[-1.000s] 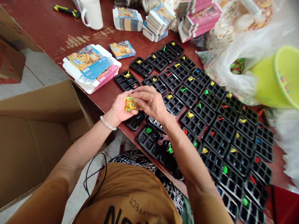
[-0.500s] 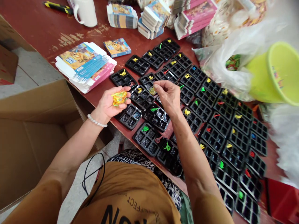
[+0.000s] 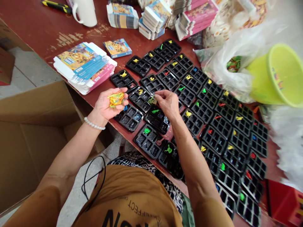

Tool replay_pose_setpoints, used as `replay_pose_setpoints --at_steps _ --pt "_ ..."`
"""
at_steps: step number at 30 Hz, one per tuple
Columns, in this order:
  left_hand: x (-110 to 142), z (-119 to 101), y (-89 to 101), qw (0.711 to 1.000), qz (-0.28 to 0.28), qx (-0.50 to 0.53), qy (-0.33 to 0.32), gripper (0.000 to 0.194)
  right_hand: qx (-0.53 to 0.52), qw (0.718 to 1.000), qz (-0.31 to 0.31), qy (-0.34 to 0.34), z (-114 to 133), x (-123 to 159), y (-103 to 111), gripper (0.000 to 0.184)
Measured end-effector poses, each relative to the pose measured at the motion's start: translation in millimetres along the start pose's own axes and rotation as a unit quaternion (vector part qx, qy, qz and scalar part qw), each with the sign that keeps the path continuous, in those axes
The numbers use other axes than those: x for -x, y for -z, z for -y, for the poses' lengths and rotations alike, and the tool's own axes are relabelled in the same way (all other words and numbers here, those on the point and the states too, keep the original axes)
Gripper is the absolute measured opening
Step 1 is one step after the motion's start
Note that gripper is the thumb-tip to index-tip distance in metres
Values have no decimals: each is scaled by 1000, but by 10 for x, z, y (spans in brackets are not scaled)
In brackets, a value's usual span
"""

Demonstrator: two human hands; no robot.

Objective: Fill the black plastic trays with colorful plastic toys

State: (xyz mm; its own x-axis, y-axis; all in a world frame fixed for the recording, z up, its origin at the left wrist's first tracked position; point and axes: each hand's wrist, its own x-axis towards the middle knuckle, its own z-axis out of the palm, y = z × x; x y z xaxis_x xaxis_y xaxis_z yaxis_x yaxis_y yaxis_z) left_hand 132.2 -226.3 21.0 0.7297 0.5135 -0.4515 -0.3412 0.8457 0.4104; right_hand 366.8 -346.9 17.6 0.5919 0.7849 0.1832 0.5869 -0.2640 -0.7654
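Hands were apart: left hand (image 3: 100,105) palm-up, fingers loosely curled under a pile of small yellow-orange pieces (image 3: 116,99); right hand (image 3: 169,102) had thumb and fingertips pinched on a yellow-green piece (image 3: 152,100). That piece was over the black trays (image 3: 148,141) on the red table (image 3: 47,28); couldn't tell if it touched one.

From where I stand, soft, even light brightens the desk (image 3: 94,37), palest toward the upper right, where the plastic bag (image 3: 258,44) washes out. White glints fleck the black trays (image 3: 127,118); shadow gathers beneath the desk. The bucket (image 3: 261,78) looks stretched, slightly smeared.
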Motion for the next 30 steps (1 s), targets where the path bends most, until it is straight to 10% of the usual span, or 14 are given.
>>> replay_pose_setpoints --at_steps 6,19,26,30 --pt "-3 59 -33 1000 7 9 8 24 -24 991 -130 18 -164 -337 333 20" --pt "-109 268 -209 995 58 -51 69 26 94 991 -90 -22 -202 -623 92 21" --pt "-501 101 -468 980 142 -131 55 19 -194 961 195 22 272 -327 -63 52" --pt "-845 -50 -674 966 187 -165 74 19 -262 944 200 -3 271 -529 -58 46"
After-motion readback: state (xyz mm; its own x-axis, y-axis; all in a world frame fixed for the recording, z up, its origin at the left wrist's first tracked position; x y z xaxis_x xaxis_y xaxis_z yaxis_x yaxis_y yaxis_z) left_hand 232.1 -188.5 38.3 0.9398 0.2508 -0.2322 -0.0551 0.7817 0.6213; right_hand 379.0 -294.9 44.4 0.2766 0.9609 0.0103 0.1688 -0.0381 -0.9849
